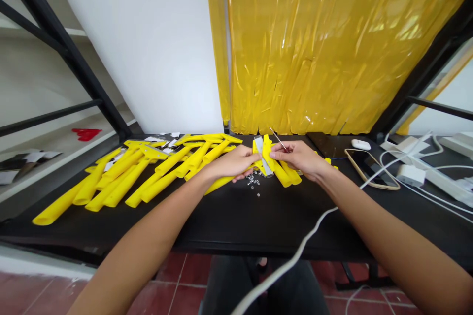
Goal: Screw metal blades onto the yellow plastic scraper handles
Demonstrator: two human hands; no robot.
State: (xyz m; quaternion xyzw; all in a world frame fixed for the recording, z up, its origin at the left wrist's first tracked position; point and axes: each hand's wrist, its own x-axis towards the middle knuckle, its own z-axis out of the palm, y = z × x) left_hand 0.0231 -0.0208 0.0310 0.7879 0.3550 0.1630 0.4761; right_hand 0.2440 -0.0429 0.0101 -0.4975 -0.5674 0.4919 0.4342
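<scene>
My left hand (242,160) is closed around a yellow scraper (221,184), its handle pointing toward the lower left. A flat grey metal blade (263,157) lies across the scraper's head. My right hand (297,157) pinches a yellow plastic piece (266,145) beside the blade. From the right fingers sticks out a thin metal rod (275,135), reddish near the fingers; its kind is unclear. Small metal nuts (253,182) are scattered on the black table just below the hands. Yellow handles (284,174) lie beneath my right hand.
Several yellow scrapers (121,177) are spread over the left of the black table (229,226). A phone (373,167), a white earbud case (360,144) and white power strips (439,177) occupy the right. A white cable (314,226) crosses the front. Yellow plastic curtain (314,49) hangs behind.
</scene>
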